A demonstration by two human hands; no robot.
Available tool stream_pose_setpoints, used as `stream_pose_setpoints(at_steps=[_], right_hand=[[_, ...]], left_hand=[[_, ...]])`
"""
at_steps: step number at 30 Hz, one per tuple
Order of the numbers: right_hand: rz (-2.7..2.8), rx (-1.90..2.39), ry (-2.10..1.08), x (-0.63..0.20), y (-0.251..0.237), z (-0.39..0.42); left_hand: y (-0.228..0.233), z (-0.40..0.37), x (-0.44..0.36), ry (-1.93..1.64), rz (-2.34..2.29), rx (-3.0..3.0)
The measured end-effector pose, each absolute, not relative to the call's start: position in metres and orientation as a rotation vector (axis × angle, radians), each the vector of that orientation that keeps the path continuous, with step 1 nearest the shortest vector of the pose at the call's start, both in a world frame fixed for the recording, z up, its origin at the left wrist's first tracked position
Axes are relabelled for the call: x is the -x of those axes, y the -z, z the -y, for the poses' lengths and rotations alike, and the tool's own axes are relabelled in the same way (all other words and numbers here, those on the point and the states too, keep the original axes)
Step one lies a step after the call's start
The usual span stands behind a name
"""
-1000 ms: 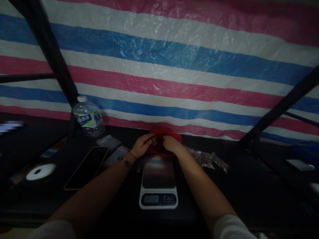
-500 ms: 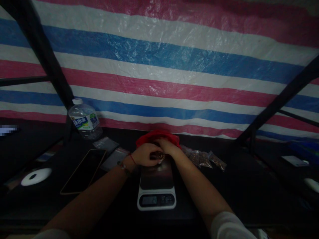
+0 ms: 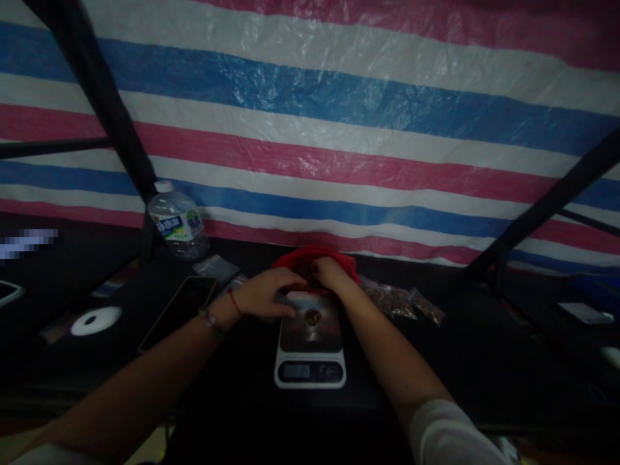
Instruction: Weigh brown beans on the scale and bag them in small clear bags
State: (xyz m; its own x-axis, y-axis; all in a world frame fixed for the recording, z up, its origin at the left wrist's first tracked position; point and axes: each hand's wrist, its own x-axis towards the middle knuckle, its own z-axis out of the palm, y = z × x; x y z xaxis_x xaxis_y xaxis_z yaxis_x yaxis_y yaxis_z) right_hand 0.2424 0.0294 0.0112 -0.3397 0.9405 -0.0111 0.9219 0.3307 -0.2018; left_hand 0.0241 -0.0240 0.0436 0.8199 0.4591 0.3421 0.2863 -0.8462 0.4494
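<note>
A white kitchen scale with a metal top and a lit display lies in front of me. On its plate sits a small round cup with brown bits in it. Behind the scale is a red plastic bag with dark brown contents. My left hand is left of the cup, thumb and fingers apart, fingertips at the bag's near edge. My right hand reaches into the bag; its fingertips are hidden among the contents.
Several small clear bags of brown pieces lie right of the red bag. To the left are empty clear bags, a phone, a white oval object and a large plastic bottle. Dark frame bars and a striped sheet stand behind.
My left hand has let go of the small cup, now on the scale, and moved left with its fingers spread. My right hand remains at the red bag. The view has shifted slightly.
</note>
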Motion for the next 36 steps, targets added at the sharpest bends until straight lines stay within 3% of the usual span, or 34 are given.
stream_pose_setpoints(at_steps=[7, 11, 23, 28, 36], right_hand=[[2.446, 1.756, -0.195, -0.242, -0.007, -0.035], [2.461, 1.676, -0.196, -0.244, -0.006, -0.035], [2.434, 1.75, -0.175, -0.245, -0.003, -0.036], [2.408, 1.755, -0.163, -0.245, -0.005, -0.034], [2.336, 1.7, -0.111, -0.252, -0.007, -0.036]], left_hand=[[-0.027, 0.021, 0.012, -0.244, -0.805, -2.774], [-0.007, 0.023, 0.008, -0.2, -0.872, -2.791], [-0.014, 0.02, -0.001, -0.49, -0.848, -2.637], [-0.021, 0.012, -0.02, -0.838, -0.85, -2.577], [0.007, -0.004, -0.036, -1.179, -0.976, -2.475]])
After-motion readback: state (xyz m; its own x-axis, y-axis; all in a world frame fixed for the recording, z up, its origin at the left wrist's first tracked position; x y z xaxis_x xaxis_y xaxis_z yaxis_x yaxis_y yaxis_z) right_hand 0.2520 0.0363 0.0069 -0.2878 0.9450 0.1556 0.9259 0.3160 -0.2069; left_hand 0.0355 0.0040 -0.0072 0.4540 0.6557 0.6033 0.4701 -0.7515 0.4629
